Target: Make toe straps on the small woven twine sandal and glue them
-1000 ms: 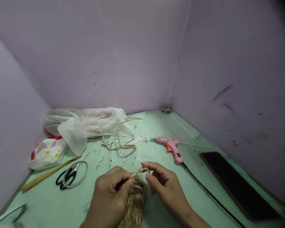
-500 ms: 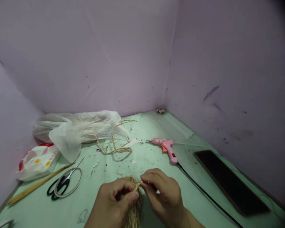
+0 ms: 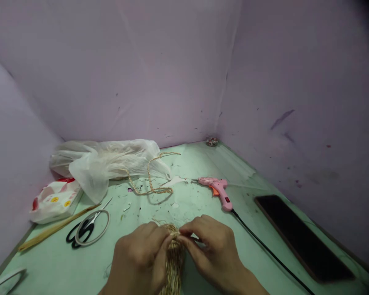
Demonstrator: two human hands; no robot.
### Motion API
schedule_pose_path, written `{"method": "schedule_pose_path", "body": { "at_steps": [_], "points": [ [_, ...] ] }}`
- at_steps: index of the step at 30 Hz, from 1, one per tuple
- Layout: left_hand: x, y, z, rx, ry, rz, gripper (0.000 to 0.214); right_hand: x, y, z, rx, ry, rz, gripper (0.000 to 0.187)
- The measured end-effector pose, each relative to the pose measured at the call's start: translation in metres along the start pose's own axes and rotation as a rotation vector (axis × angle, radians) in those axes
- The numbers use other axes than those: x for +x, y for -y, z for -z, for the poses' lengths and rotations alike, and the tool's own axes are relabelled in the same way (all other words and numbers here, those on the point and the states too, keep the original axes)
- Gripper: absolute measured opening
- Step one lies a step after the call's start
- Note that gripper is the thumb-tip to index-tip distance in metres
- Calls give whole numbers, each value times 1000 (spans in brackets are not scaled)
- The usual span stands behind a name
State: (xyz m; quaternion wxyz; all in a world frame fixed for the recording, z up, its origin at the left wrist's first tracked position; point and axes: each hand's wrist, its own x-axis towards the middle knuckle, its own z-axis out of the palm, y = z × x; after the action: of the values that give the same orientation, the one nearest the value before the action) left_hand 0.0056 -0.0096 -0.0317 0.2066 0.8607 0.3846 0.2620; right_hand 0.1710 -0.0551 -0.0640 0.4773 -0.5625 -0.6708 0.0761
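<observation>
In the head view, pinches a pale straw cord (image 3: pixel 174 236) atop the straw bundle (image 3: pixel 174 266), bottom centre of the frame, in a narrow grip with left hand (image 3: pixel 143 256) and right hand (image 3: pixel 213 250). Looks already gathered into one bundle, but apparently unfinished on top, with stray wisps (image 3: pixel 156 221) sticking out. Cannot tell if knotted. Has glue gun (image 3: pixel 218 184), right of centre, and scissors (image 3: pixel 91 221), lower left, lying unheld on the desk (image 3: pixel 249 258).
</observation>
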Motion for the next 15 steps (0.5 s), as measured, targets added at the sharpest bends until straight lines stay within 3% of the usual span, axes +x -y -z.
{"method": "schedule_pose_path", "body": {
  "at_steps": [3, 6, 10, 12, 15],
  "points": [
    [7, 3, 7, -13, 134, 217, 22, 5, 2, 6, 69, 127, -77, 15],
    [16, 2, 12, -237, 284, 434, 23, 11, 2, 10, 342, 259, -306, 16],
    [20, 1, 13, -352, 295, 513, 23, 14, 0, 10, 665, 393, -533, 21],
    [20, 1, 13, -346, 279, 520, 23, 13, -3, 7, 786, 346, -640, 19],
    [21, 0, 15, -326, 205, 524, 23, 10, -7, 0, 996, 42, -844, 22]
  ]
}}
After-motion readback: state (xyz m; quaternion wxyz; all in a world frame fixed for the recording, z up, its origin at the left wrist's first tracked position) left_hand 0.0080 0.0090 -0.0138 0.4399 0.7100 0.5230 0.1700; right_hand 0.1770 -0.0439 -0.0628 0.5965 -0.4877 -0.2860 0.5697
